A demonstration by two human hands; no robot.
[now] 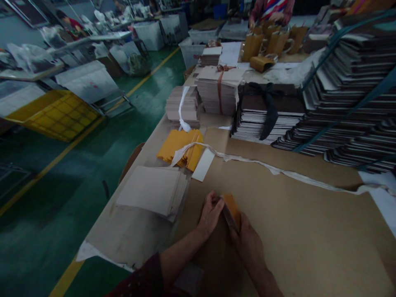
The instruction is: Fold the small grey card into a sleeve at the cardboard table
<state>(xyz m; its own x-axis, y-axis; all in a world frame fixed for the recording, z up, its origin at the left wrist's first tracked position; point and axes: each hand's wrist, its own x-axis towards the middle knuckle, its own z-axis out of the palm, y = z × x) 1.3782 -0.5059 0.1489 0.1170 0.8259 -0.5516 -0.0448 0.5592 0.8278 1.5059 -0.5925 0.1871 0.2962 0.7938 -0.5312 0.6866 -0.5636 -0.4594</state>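
Both my hands are on a small folded piece, orange on one face and dark brown along its near side [232, 208]; it is tilted above the brown board [293, 218]. With fingertips pinched at its upper left corner, my left hand [211, 214] is closed. My right hand [249, 241] grips the lower right end between thumb and fingers. Whether the piece is leather or card I cannot tell. Left of my hands lies a stack of pale grey sheets [151, 187]. Beyond it are several yellow-orange cut pieces [179, 144] with a white strip [203, 164] beside them.
A long cloth strip [247, 160] crosses the board. Tied grey stacks [218, 88] and dark bundles [266, 111] line the back. Tan bag-like items [278, 41] stand near another person [272, 10]. The table's left edge drops to a green floor [145, 99] with a yellow crate [62, 111].
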